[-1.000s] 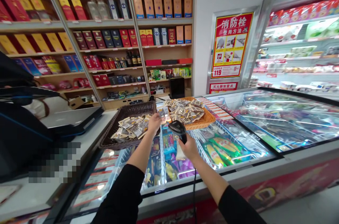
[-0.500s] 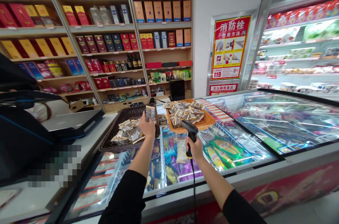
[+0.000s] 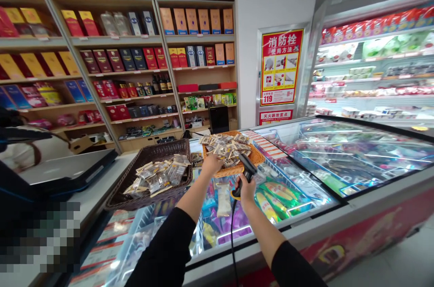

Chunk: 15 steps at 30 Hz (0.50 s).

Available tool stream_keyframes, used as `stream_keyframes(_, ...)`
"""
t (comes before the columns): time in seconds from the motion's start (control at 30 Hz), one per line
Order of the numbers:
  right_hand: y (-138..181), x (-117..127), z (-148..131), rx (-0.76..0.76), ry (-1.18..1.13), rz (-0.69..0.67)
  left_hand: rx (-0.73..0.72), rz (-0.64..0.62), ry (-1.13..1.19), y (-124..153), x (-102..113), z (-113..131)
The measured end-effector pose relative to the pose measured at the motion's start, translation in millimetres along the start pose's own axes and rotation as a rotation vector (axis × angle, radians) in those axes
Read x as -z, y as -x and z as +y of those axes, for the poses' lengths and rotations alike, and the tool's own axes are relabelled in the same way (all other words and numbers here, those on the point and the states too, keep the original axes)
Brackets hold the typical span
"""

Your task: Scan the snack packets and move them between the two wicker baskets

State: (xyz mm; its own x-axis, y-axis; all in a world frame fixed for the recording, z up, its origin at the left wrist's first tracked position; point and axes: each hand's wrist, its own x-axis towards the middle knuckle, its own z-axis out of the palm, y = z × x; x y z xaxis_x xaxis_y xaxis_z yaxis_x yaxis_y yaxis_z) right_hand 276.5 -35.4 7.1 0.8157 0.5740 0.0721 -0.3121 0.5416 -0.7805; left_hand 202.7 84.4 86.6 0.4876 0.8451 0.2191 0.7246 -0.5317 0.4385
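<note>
My left hand (image 3: 212, 165) is at the front left edge of the orange wicker basket (image 3: 259, 156), against the small clear snack packets (image 3: 225, 144) heaped inside it. Its fingertips are hard to make out among the packets. My right hand (image 3: 247, 186) is wrapped round the handle of a black barcode scanner (image 3: 249, 167), whose head tilts up toward that basket. A cable hangs down from the scanner. To the left, a dark brown wicker basket (image 3: 135, 160) holds a pile of similar packets (image 3: 162, 174).
Both baskets rest on a glass-topped chest freezer (image 3: 325, 205) filled with bagged frozen food. A counter with a dark flat device (image 3: 81, 169) stands at left. Shelves of boxed bottles (image 3: 118, 58) line the back, and a lit chilled cabinet (image 3: 373, 70) stands at right.
My left hand has moved from above the dark basket, where it held up a packet, rightward to the orange basket. The scanner stays in my right hand. The view has shifted slightly right.
</note>
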Motion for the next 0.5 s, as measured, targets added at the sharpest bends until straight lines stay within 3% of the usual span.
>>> stream_keyframes(0.07, -3, 0, 1, 0.02, 0.015, 0.016, 0.098, 0.0, 0.039, -10, -19, 15)
stream_keyframes(0.23, -4, -1, 6, 0.059, 0.061, 0.02, 0.297, 0.188, 0.237, -33, -52, 28)
stream_keyframes(0.4, -5, 0, 12, 0.082, 0.066, 0.016, 0.262, 0.148, 0.492, -51, -66, 19)
stream_keyframes(0.5, -6, 1, 13, 0.082, 0.08, 0.014, 0.283, 0.141, 0.484, -55, -63, 11)
